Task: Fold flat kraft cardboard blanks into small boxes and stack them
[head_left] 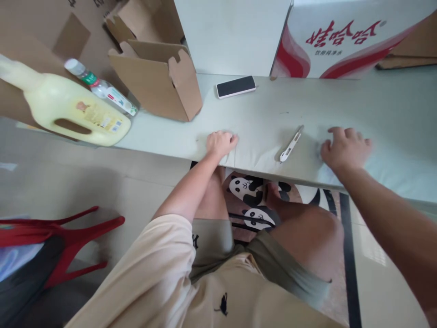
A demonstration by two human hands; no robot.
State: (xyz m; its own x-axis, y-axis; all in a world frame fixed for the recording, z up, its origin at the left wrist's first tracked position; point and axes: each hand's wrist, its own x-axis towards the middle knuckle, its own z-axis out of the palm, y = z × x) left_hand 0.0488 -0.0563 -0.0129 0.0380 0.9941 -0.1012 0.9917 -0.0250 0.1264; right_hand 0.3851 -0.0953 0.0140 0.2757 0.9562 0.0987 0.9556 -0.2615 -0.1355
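Note:
My left hand (220, 143) rests at the front edge of the pale table (259, 118), fingers curled in and nothing visible in them. To the right, my right hand (346, 148) hovers over or touches the tabletop with its fingers apart, slightly blurred and holding nothing. Between the two hands lies a white utility knife (291, 145), nearer to the right one, its tip pointing away from me. Farther back is a small flat device (236, 87) with a dark top and white sides.
An open cardboard box (153, 77) stands left of centre. Beside it are a large yellow jug (75, 107) and a clear bottle (105, 91). A white box (234, 36) and a red-and-white carton (341, 41) line the back. A red stool (75, 241) is on the floor at left.

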